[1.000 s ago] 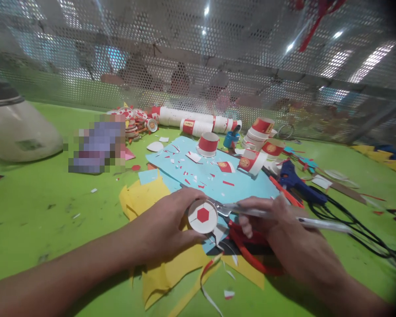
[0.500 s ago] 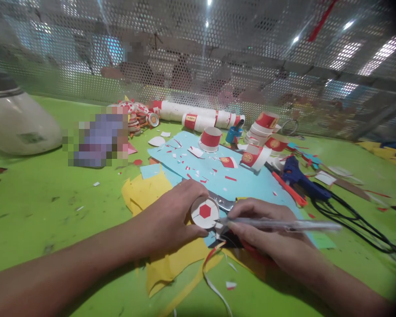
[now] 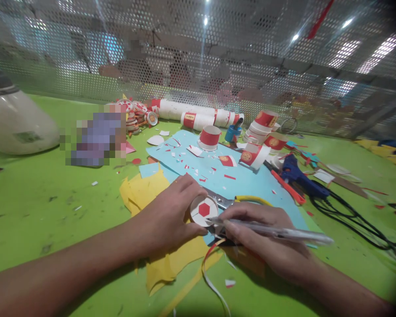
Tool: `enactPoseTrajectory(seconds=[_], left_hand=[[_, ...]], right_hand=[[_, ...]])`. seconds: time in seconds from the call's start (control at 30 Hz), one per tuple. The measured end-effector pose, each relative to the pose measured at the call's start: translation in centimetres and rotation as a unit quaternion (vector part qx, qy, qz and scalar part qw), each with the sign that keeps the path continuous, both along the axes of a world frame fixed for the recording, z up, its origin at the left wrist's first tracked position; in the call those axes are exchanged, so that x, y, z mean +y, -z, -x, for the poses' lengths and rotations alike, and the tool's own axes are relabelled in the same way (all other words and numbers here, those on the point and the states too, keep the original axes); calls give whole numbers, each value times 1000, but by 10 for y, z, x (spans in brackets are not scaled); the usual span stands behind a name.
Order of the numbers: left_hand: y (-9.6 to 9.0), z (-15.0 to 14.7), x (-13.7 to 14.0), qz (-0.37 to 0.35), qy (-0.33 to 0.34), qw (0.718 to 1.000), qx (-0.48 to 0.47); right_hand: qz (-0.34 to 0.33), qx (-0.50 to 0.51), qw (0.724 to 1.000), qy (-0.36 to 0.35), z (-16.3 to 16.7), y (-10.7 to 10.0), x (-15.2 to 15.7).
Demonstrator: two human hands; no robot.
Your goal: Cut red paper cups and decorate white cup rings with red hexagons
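Note:
Between the thumb and fingers of my left hand is a round white paper disc with a red hexagon at its middle and thin dark lines running out from it. My right hand grips a clear pen, its tip touching or just over the disc's lower right. Scissors with yellow-edged handles lie beneath and behind my right hand, partly hidden. Crumpled yellow paper is under my left hand. A red and white paper strip curls just below the disc.
Light blue paper strewn with scraps spreads behind my hands. Cut paper cups and a long cup stack stand farther back. A blue glue gun with a black cord lies to the right. A perforated screen rises behind the green table.
The pen has swung to a steeper slant, and its tip has shifted left across the disc's lower right. My right hand has moved slightly left; my left hand stays nearly still.

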State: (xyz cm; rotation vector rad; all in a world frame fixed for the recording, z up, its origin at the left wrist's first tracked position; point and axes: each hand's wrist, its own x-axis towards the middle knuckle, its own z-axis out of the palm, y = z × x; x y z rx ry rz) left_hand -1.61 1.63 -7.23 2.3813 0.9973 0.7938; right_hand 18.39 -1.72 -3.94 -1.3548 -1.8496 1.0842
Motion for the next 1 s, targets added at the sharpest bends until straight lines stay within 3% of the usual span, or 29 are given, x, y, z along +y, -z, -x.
enactPoseTrajectory(seconds=[0.23,1.0], left_hand=[[0,-1,1,16,3,1000,-8],[-1,-2,0,32,-3,999,-4]], right_hand=[[35,-12,998,48,4,-2,1],[38,3,999,31,2,-1,-2]])
